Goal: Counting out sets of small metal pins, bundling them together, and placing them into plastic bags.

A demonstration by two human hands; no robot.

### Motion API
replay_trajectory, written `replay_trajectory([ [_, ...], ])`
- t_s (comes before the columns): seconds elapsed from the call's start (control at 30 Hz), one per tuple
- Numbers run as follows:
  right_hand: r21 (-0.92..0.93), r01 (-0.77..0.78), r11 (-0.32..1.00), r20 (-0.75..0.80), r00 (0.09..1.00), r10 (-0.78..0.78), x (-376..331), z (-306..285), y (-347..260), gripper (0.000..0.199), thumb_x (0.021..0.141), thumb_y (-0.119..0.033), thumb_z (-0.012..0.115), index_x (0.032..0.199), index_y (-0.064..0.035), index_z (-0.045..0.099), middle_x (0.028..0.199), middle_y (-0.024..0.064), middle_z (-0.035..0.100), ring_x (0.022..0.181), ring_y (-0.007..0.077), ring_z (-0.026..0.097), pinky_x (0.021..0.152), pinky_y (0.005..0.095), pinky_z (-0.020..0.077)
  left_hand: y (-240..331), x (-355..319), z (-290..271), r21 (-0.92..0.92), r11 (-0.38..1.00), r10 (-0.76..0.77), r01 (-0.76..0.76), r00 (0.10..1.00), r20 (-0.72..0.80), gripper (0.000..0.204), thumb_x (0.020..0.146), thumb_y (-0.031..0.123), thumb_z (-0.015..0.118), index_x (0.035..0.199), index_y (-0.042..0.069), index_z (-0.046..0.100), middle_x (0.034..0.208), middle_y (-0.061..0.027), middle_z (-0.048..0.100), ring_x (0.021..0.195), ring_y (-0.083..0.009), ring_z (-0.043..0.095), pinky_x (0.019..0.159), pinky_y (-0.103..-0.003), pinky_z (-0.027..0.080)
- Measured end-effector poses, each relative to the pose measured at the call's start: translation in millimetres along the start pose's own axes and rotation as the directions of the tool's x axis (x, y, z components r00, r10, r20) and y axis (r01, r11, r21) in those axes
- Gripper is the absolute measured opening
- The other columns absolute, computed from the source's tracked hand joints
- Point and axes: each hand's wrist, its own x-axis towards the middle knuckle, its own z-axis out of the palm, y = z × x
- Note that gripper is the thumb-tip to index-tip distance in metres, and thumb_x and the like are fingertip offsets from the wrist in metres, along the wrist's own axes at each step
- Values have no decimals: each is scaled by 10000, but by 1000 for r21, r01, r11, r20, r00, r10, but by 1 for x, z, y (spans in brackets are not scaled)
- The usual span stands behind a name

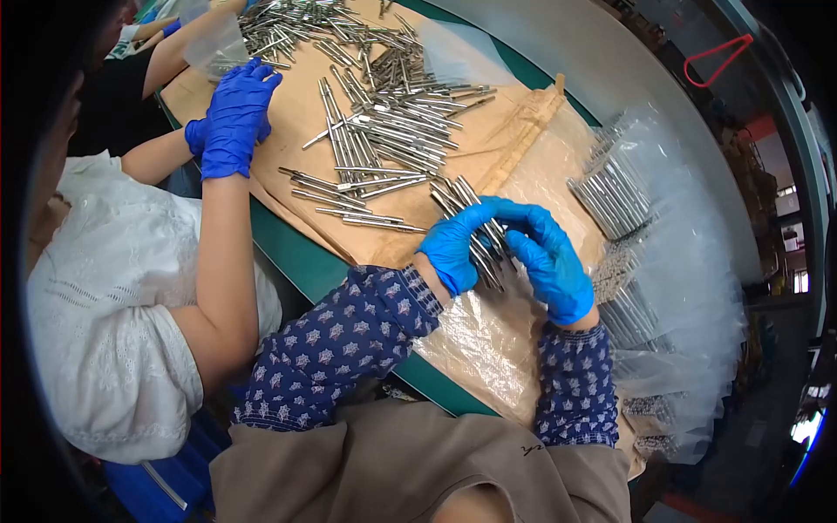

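Both my hands wear light blue gloves and are close together at the near edge of the paper-covered table. My left hand (452,247) is wrapped round a bundle of slim silver metal rods (487,266), which slants across between the hands. My right hand (558,275) curls against the other side of the bundle, its fingers bent and meeting the left hand's. Gloves partly hide the rods. Just beyond my left hand lie more loose metal rods (362,213) on the brown paper (301,196).
A large pile of rods (296,26) spreads across the far table. At right, clear plastic bags (689,261) hold stacked rods (615,199). Clear plastic film (475,349) covers the near paper. On the left sits a co-worker in dark blue gloves (235,118). A grey raised edge (645,74) bounds the table.
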Motion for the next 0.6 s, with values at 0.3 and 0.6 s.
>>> replay_trajectory([
  [0.3,628,161,762,-368,924,108,6,7,3,370,882,-183,523,1208,-14,475,1000,95,572,853,152,575,764,258,460,10,-2,11,-193,970,104,-149,969,-223,206,816,71,624,1009,48,555,935,-132,644,848,-224,633,728,-374,550],
  [0.6,594,140,793,-321,944,74,13,34,7,479,944,-426,387,1292,-105,457,1131,76,521,1025,158,516,900,302,438,7,-6,9,-261,964,49,-40,998,27,178,830,62,605,1007,59,589,988,-124,633,908,-229,626,801,-387,539],
])
